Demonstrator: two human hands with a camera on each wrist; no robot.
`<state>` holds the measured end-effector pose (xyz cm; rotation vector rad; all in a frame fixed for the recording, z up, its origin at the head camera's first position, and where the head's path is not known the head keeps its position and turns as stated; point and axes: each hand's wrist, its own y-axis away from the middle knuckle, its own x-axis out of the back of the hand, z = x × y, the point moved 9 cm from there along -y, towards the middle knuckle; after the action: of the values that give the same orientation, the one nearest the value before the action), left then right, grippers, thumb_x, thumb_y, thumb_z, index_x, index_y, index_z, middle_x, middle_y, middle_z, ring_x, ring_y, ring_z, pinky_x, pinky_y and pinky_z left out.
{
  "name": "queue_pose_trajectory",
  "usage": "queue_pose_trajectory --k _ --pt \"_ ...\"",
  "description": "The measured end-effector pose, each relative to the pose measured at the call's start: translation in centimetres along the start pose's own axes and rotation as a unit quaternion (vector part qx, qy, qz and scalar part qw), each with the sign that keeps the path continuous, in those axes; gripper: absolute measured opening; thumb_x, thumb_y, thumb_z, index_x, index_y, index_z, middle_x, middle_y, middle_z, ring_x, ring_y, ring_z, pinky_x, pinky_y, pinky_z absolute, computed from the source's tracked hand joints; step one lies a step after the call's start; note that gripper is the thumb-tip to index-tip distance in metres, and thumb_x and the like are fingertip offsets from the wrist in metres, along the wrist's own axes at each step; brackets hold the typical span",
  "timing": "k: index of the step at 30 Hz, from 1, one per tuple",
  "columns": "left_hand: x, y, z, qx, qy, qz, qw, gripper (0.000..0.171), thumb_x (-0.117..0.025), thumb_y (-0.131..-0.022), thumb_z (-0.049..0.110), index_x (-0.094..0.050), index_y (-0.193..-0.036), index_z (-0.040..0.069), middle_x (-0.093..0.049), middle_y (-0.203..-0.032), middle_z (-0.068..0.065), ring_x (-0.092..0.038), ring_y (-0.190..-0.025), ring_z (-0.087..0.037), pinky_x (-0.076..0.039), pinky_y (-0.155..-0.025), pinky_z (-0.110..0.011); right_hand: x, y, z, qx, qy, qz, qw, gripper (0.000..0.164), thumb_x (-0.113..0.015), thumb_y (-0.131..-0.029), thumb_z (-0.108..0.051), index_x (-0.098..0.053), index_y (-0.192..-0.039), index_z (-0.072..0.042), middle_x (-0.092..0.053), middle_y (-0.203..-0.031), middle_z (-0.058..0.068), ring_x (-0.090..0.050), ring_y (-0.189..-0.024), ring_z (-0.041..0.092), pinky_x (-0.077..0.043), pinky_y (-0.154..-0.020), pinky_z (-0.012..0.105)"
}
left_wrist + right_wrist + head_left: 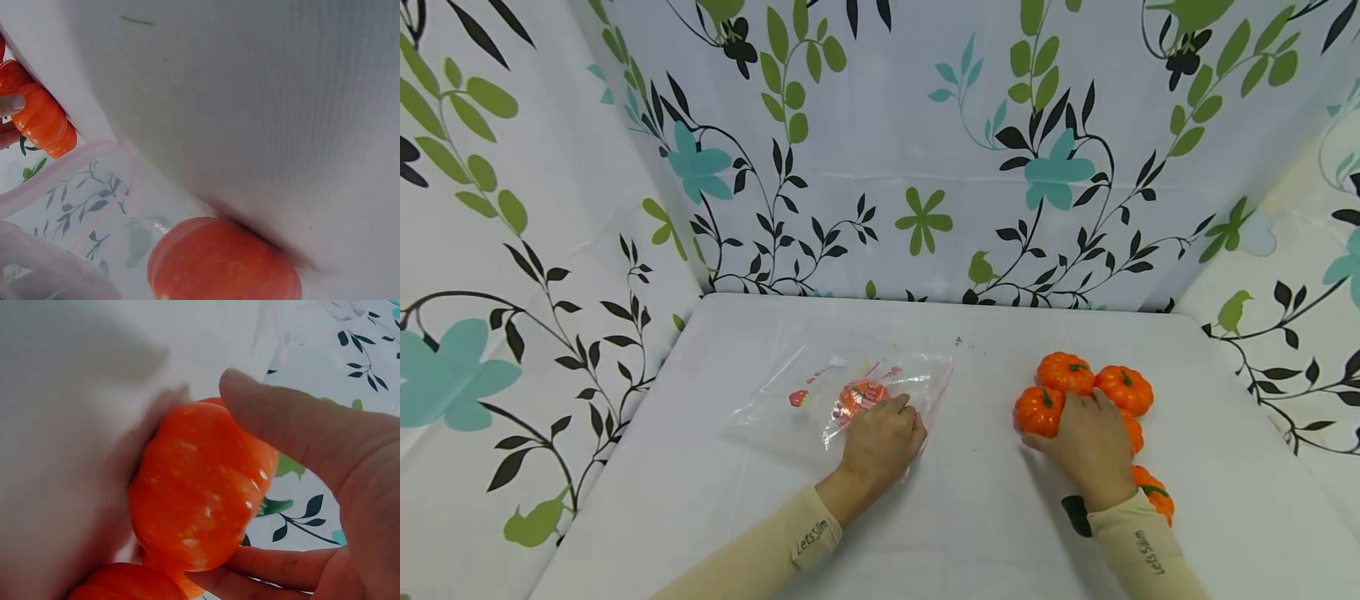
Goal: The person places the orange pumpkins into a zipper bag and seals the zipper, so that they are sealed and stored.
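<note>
A clear plastic bag (805,392) with red and pink printing lies flat on the white table. Inside it is one small orange toy pumpkin (859,395), which shows large in the left wrist view. My left hand (880,442) grips the bag near its right side, fingers curled, the fingertips hidden in the head view. To the right, several glossy orange pumpkins with green stems sit in a cluster. My right hand (1088,446) holds the leftmost pumpkin (203,487), with the thumb on one side and fingers on the other.
Other pumpkins touch or stand close to the right hand: one at the back (1060,371), one at the back right (1126,390) and one beside the forearm (1153,496). A leaf-patterned curtain (880,150) rises behind the white table (970,533).
</note>
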<state>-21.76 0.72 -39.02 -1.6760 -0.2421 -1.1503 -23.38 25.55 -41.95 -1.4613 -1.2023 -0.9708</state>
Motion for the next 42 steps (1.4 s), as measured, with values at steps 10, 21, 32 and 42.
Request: queue_pose_trajectory --k 10,21,32,42 --pt "0.0 0.2 0.1 -0.002 -0.001 0.01 0.9999 0.014 -0.077 -0.081 0.015 -0.073 -0.071 0.006 -0.075 -0.089 -0.007 -0.073 -0.071 -0.02 -0.06 -0.059 -0.033 -0.6 0.5 -0.2 -0.016 -0.017 -0.008 1.0 0.075 -0.093 -0.069 -0.032 -0.058 -0.115 0.015 -0.06 -0.108 0.035 -0.054 -0.107 0.053 -0.042 -0.099 0.066" --pt "0.3 0.2 0.2 0.002 0.008 0.026 0.9996 0.014 -0.078 -0.081 0.015 -0.074 -0.07 0.006 -0.076 -0.088 -0.006 -0.072 -0.068 -0.02 -0.059 -0.057 -0.032 -1.3 0.4 -4.2 0.013 -0.107 -0.054 0.993 0.082 -0.088 -0.076 -0.038 -0.055 -0.139 0.002 -0.056 -0.135 0.025 -0.061 -0.111 0.043 -0.051 -0.092 0.062" --pt "0.5 0.1 0.3 0.006 0.023 0.034 0.9991 0.011 -0.078 -0.084 0.013 -0.074 -0.078 0.005 -0.076 -0.094 -0.009 -0.075 -0.076 -0.022 -0.061 -0.064 -0.033 -3.2 0.6 -9.0 0.058 -0.188 -0.054 0.979 0.08 -0.089 -0.075 -0.038 -0.057 -0.138 -0.001 -0.062 -0.131 0.014 -0.061 -0.117 0.033 -0.05 -0.098 0.054" --pt "1.0 0.1 0.1 0.002 0.04 0.051 0.9979 0.012 -0.08 -0.08 0.012 -0.074 -0.08 0.003 -0.076 -0.095 -0.009 -0.074 -0.073 -0.021 -0.06 -0.058 -0.031 -4.6 0.3 -11.8 0.105 -0.212 -0.054 0.97 0.079 -0.091 -0.074 -0.036 -0.058 -0.138 -0.003 -0.06 -0.135 0.011 -0.061 -0.119 0.029 -0.051 -0.099 0.05"
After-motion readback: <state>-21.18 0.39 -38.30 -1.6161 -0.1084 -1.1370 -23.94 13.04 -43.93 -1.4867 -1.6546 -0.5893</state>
